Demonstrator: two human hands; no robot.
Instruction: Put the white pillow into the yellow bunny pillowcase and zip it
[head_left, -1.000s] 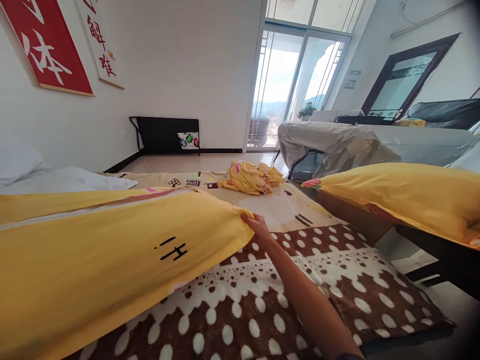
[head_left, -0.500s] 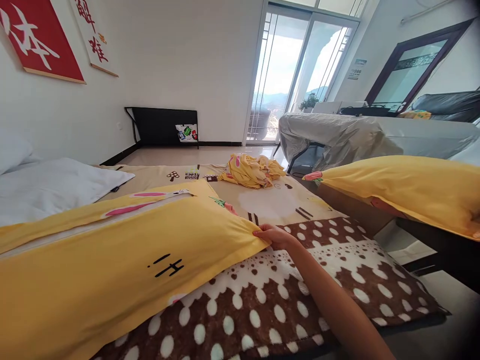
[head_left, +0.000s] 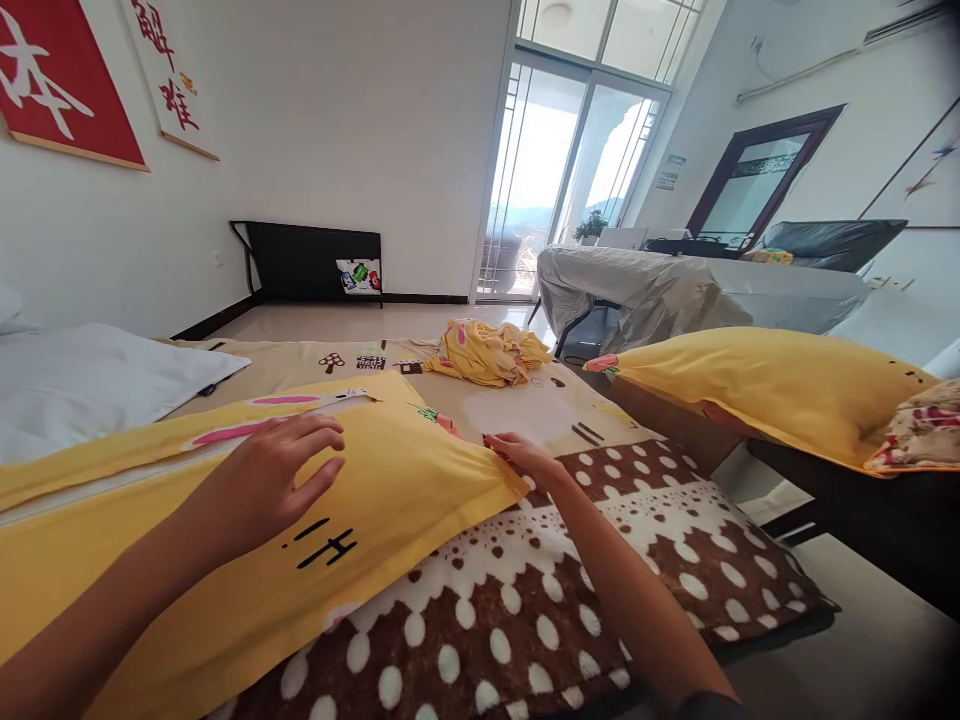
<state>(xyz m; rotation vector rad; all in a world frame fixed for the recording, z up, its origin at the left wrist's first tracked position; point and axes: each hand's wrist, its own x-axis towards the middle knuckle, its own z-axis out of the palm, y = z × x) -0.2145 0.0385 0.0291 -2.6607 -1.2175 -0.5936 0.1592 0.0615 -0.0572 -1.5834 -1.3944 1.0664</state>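
A yellow pillowcase (head_left: 405,470) printed with "Hi", rabbit ears and a carrot lies across the bed. A long slit along its upper side shows white inside. At the pillowcase's right-hand edge, near the corner, my right hand (head_left: 527,460) pinches the fabric and draws it into creases. My left hand (head_left: 279,478) hovers over or rests lightly on the pillowcase just below the slit, fingers apart and holding nothing; whether it touches the cloth is hard to tell. Beneath lies a brown and white dotted blanket (head_left: 540,590).
Crumpled yellow cloth (head_left: 487,352) lies at the bed's far side. A white pillow (head_left: 112,370) is at the left. To the right, a filled yellow pillow (head_left: 750,390) rests on a dark surface. Behind stands a table under plastic sheeting (head_left: 637,290), near a glass sliding door (head_left: 547,180).
My left hand has come into view from the lower left, over the pillowcase. My right hand still grips near the corner, its grip shifted slightly. The camera view has turned a little right.
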